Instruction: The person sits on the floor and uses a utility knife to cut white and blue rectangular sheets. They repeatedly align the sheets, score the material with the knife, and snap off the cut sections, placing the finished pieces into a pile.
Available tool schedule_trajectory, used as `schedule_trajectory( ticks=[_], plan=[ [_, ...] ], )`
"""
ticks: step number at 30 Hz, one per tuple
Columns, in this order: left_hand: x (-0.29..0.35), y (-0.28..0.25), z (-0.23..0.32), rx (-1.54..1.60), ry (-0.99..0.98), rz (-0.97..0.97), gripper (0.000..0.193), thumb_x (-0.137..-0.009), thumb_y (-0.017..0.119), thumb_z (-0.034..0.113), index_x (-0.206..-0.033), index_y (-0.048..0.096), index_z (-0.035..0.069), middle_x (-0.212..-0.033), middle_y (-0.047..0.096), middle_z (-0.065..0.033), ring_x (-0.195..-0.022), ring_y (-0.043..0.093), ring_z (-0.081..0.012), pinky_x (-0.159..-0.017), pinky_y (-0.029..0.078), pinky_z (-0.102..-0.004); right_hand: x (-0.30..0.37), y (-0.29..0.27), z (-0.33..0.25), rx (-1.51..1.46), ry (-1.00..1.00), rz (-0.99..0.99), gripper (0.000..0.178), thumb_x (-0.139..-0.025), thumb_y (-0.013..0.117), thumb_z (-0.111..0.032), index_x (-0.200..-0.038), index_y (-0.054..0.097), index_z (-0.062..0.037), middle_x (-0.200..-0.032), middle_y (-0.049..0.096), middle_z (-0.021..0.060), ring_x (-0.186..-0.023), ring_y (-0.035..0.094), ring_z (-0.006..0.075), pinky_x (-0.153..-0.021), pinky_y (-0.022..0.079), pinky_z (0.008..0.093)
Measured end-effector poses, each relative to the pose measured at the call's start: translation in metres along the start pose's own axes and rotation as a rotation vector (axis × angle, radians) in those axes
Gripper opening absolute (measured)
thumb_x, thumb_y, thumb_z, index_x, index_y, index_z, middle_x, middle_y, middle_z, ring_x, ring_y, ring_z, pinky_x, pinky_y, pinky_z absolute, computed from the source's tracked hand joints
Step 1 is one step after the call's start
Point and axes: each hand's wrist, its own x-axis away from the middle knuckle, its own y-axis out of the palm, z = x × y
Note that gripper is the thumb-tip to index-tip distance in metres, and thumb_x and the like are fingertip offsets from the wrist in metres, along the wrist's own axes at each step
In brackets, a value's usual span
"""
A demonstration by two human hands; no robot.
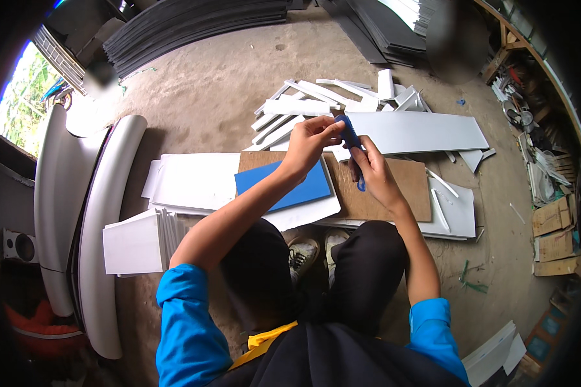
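A blue utility knife point(348, 133) is held up in front of me, over the brown wooden board point(394, 187). My right hand point(377, 174) is closed around its lower part. My left hand point(310, 145) pinches its upper end between thumb and fingers, where a short brownish piece, possibly the blade, sticks out. Below my left forearm lies a flat blue sheet point(306, 188) on top of white sheets point(200, 177) and partly on the board. The forearm covers part of the blue sheet.
White offcut strips point(310, 103) lie heaped beyond the board, beside a large white sheet point(419, 131). A stack of white pieces point(135, 244) stands by my left knee. Big white rolls point(103, 238) are at left, dark sheets point(193, 29) behind, cardboard boxes point(552, 232) at right.
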Motion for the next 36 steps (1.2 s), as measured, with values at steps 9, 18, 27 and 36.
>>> schedule_trajectory(
  ticks=[9, 18, 27, 36],
  plan=[
    [-0.035, -0.063, -0.093, -0.423, -0.241, 0.045, 0.049, -0.085, 0.054, 0.039, -0.113, 0.051, -0.001, -0.108, 0.053, -0.0189, -0.098, 0.053, -0.0239, -0.084, 0.043, -0.0347, -0.031, -0.026, 0.093, 0.086, 0.467, -0.105, 0.021, -0.091, 0.044, -0.016, -0.103, 0.042, 0.0006, -0.062, 0.052, 0.0043, -0.058, 0.059, 0.0142, -0.050, 0.048, 0.0289],
    [-0.007, -0.107, -0.233, -1.327, 0.119, -0.078, 0.049, -0.077, 0.063, 0.022, -0.121, 0.044, 0.013, -0.129, 0.036, -0.0133, -0.123, 0.028, -0.0342, -0.102, 0.021, -0.0515, -0.053, 0.004, 0.260, 0.447, 0.505, 0.034, 0.023, -0.088, 0.047, -0.019, -0.097, 0.038, 0.0003, -0.063, 0.056, 0.0144, -0.050, 0.059, 0.0246, -0.045, 0.047, 0.0366],
    [-0.022, -0.093, -0.262, -1.527, 0.022, -0.048, 0.063, -0.079, 0.051, 0.045, -0.136, 0.029, 0.028, -0.143, 0.021, -0.0065, -0.133, 0.012, -0.0307, -0.100, 0.004, -0.0624, -0.080, 0.032, 0.238, 0.894, 0.416, -0.097, 0.034, -0.090, 0.039, -0.025, -0.108, 0.044, 0.0030, -0.061, 0.058, 0.0234, -0.058, 0.059, 0.0399, -0.052, 0.047, 0.0476],
    [-0.048, -0.115, -0.257, -1.388, -0.060, -0.086, 0.095, -0.061, 0.067, 0.057, -0.135, 0.027, 0.013, -0.119, 0.039, -0.0114, -0.113, 0.035, -0.0276, -0.094, 0.017, -0.0521, -0.088, 0.040, 0.234, 0.926, 0.310, -0.178, 0.022, -0.090, 0.040, -0.020, -0.094, 0.042, 0.0016, -0.057, 0.058, 0.0192, -0.056, 0.061, 0.0345, -0.048, 0.048, 0.0436]
  ],
)
